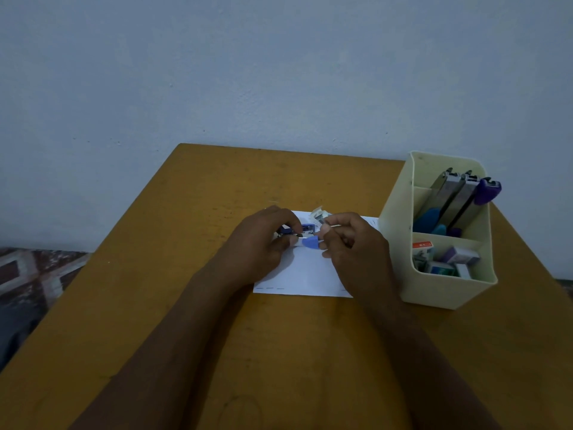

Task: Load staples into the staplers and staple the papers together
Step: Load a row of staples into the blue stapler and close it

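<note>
Blue plastic showed between the two hands: a small blue stapler was held just above the far part of the white paper, which lay flat on the ochre table. The left hand gripped the stapler's body with curled fingers, apparently to keep it steady and its top swung open so that the channel faced the other hand. The right hand had its thumb and forefinger pressed together on something thin and pale, most likely a strip of staples, though it was too small to be sure of. Its tip was close to the stapler's open end, so loading seemed to be the step in hand and no stapling had begun. A small opened staple box lay on the paper just behind the hands, probably kept near for quick refills. At the right stood a cream organiser, well apart from the hands. Its rear compartment held several more staplers leaning upright, and its front one held spare staple boxes, all within reach for later rounds.
</note>
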A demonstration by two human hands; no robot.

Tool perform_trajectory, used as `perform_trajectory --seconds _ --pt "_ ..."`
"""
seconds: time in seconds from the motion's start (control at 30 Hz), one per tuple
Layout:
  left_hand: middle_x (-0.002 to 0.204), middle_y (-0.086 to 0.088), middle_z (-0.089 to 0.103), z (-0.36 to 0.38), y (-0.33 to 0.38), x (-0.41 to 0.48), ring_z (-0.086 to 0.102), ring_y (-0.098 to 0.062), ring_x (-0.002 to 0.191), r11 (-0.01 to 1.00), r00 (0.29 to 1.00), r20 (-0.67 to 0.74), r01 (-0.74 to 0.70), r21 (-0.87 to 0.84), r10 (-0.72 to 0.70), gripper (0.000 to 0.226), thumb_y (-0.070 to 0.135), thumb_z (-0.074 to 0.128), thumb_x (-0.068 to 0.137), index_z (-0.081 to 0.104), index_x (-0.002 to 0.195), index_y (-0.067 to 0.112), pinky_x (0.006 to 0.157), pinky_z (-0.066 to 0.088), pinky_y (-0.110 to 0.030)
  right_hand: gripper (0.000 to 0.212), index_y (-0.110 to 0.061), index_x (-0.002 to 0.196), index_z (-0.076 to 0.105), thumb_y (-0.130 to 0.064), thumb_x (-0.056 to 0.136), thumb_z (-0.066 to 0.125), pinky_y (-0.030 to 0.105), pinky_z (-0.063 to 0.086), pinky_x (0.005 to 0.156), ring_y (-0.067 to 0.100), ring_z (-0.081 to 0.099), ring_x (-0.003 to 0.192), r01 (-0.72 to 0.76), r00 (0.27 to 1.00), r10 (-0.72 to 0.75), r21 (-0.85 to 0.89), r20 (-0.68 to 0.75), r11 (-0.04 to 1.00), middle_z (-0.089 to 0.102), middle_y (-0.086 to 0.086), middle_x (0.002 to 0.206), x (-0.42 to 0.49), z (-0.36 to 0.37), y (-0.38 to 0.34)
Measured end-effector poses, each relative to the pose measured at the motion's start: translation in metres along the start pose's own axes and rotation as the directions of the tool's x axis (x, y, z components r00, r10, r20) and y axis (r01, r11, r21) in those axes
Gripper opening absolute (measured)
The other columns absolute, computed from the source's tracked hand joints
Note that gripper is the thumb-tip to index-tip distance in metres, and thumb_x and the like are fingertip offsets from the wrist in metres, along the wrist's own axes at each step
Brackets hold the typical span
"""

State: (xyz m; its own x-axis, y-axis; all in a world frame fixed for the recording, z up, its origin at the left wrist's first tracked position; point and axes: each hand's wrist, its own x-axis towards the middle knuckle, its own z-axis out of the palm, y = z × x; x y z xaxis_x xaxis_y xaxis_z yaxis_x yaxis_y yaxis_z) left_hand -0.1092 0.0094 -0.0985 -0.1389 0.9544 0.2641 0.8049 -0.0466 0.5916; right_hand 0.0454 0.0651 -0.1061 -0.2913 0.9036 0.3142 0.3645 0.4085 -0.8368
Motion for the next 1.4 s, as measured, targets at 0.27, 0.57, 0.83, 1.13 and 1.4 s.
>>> perform_trajectory --seconds 0.27,0.57,0.83,1.13,1.4 --pt "0.109 -0.005 0.066 0.002 -0.003 -0.001 0.058 -0.020 0.097 0.988 0.991 0.019 -0.137 0.077 0.136 0.024 0.004 0.054 0.090 0.069 0.107 0.012 0.076 0.038 -0.015 0.011 -0.014 0.099 0.061 -0.020 0.091 0.058 0.027 0.059 0.068 0.015 0.069 0.080 -0.192 0.981 0.184 0.269 0.055 0.944 0.071 0.009 0.094 0.004 -0.006 -0.001" --pt "0.113 -0.005 0.066 0.005 -0.003 0.000 0.059 -0.020 0.096 0.991 0.995 -0.035 -0.094 0.090 0.098 0.026 0.006 0.051 0.093 0.066 0.113 0.013 0.078 0.040 -0.023 0.018 -0.008 0.105 0.059 -0.018 0.090 0.057 0.032 0.059 0.074 0.018 0.071 0.083 -0.320 0.946 0.295 0.512 0.133 0.797 0.070 0.008 0.099 0.003 -0.009 -0.011" --pt "0.106 0.000 0.068 0.001 -0.003 -0.002 0.059 -0.014 0.089 0.979 0.982 0.069 -0.182 0.091 0.176 0.033 0.020 0.056 0.082 0.066 0.113 0.016 0.077 0.049 -0.028 0.010 -0.011 0.100 0.059 -0.015 0.091 0.056 0.031 0.057 0.080 0.022 0.070 0.088 -0.362 0.930 0.313 0.633 0.193 0.685 0.069 0.010 0.103 0.004 -0.012 -0.011" --pt "0.093 -0.004 0.070 0.005 -0.001 -0.002 0.057 -0.020 0.082 0.986 0.992 -0.055 -0.103 0.134 0.111 0.019 0.020 0.056 0.090 0.068 0.104 0.014 0.070 0.047 -0.038 0.012 -0.016 0.100 0.061 -0.023 0.090 0.060 0.040 0.056 0.082 0.015 0.068 0.090 -0.195 0.981 0.185 0.279 0.062 0.940 0.070 0.005 0.099 0.003 0.003 0.000" --pt "0.111 -0.001 0.066 0.012 0.001 -0.002 0.051 -0.018 0.100 0.983 0.990 -0.084 -0.095 0.160 0.109 0.029 0.020 0.057 0.092 0.062 0.121 0.019 0.074 0.034 -0.024 0.006 -0.019 0.094 0.061 -0.023 0.091 0.057 0.045 0.054 0.084 0.020 0.068 0.088 -0.195 0.981 0.186 0.254 0.058 0.947 0.070 0.007 0.094 0.002 0.008 0.005"
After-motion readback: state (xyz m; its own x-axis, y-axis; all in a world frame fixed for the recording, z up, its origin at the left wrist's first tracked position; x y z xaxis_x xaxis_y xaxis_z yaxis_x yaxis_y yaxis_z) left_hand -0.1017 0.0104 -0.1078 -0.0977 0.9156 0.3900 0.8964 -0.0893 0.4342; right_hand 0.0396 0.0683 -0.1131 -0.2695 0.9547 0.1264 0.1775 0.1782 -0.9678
